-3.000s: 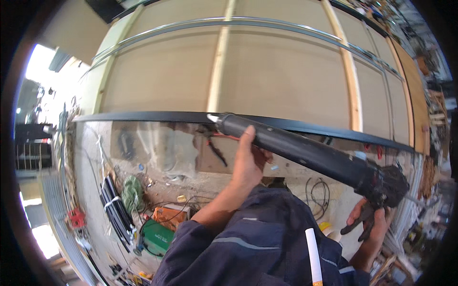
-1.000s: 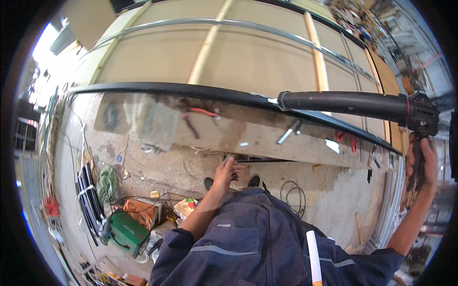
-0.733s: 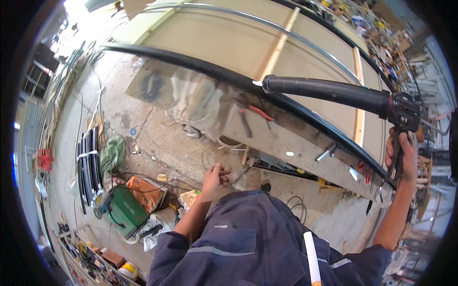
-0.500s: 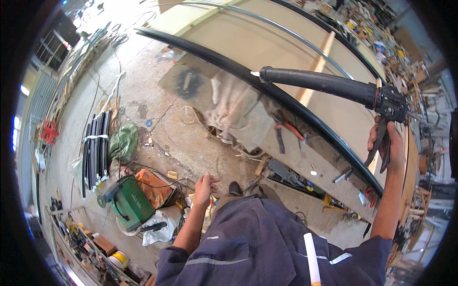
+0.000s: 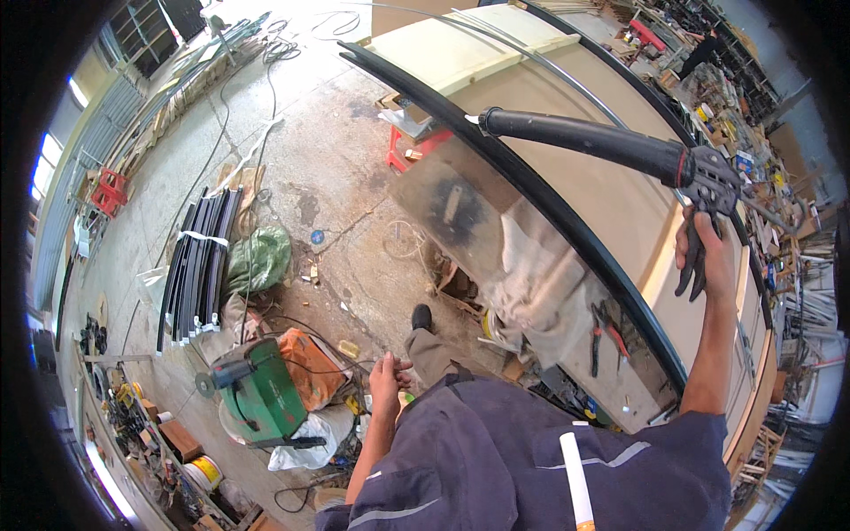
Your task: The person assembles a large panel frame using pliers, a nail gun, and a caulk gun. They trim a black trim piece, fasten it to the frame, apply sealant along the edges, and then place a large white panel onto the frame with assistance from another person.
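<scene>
My right hand point(image 5: 715, 257) is wrapped round the handle of a black caulking gun point(image 5: 589, 150), held out at the right. The gun's long barrel points left, and its pale nozzle tip appears over a long black edge strip point(image 5: 540, 202); whether they touch, I cannot tell. That strip borders a large beige panel point(image 5: 549, 111), which passes beneath the gun. Down by my waist, my left hand point(image 5: 387, 382) hangs with fingers loosely bent and apart, nothing visible in it.
Red-handled pliers point(image 5: 606, 341) and rumpled cloth point(image 5: 536, 283) lie on the bench beside the strip. On the floor at left are a green machine point(image 5: 266, 389), bundled black strips point(image 5: 202, 265) and a green sack point(image 5: 258, 259). A cigarette point(image 5: 575, 478) juts in from below.
My view has shifted, so the floor items sit farther right. One dark shoe now shows farther forward. The caulking gun stays in my right hand, with its nozzle still over the black strip.
</scene>
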